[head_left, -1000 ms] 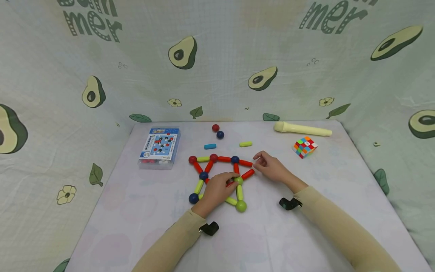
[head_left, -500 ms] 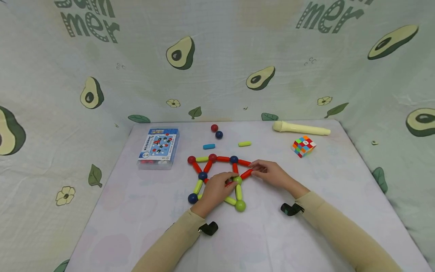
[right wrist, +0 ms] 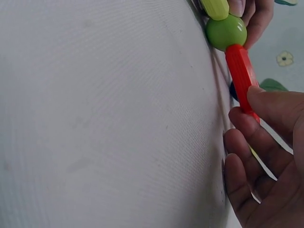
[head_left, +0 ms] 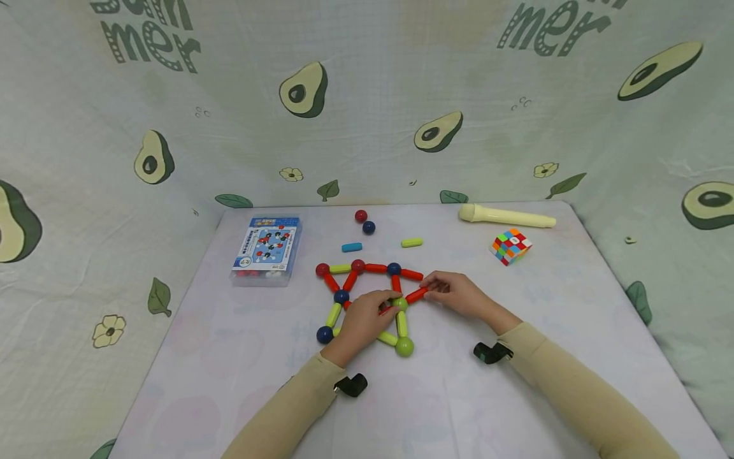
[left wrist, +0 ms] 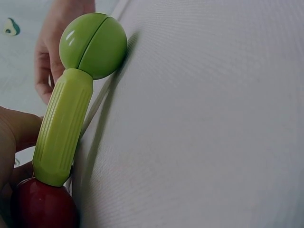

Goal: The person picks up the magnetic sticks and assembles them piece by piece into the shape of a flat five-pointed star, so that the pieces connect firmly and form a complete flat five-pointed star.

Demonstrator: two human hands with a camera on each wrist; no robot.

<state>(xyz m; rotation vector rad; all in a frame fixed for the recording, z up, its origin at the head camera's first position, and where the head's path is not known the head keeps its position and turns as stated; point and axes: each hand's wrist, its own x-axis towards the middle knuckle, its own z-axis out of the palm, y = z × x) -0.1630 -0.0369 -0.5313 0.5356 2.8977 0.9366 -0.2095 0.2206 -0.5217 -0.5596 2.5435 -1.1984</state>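
Note:
Magnetic balls and rods form a linked flat frame on the table. My left hand [head_left: 362, 319] reaches across it and hides part of the middle; its thumb and fingers pinch a green ball [right wrist: 226, 32]. From that ball a red rod [right wrist: 241, 76] sticks out to the right. Thumb and forefinger of my right hand [head_left: 459, 294] pinch the rod's free end. A second red rod [head_left: 411, 275], joined to a dark blue ball [head_left: 394, 269], ends close to those fingertips. Seen from the left wrist, a yellow-green rod [left wrist: 64, 128] links another green ball [left wrist: 93, 46] to a red ball [left wrist: 45, 204].
Behind the frame lie a loose red ball [head_left: 360, 216], a dark blue ball [head_left: 369, 227], a blue rod [head_left: 352, 247] and a yellow-green rod [head_left: 411, 242]. A plastic box [head_left: 266, 251] stands back left. A puzzle cube [head_left: 511, 247] and a pale yellow microphone-shaped stick [head_left: 507, 215] are back right.
My right hand has moved slightly down to the free end of the red rod and taken it between thumb and forefinger. My left hand stays at the green ball.

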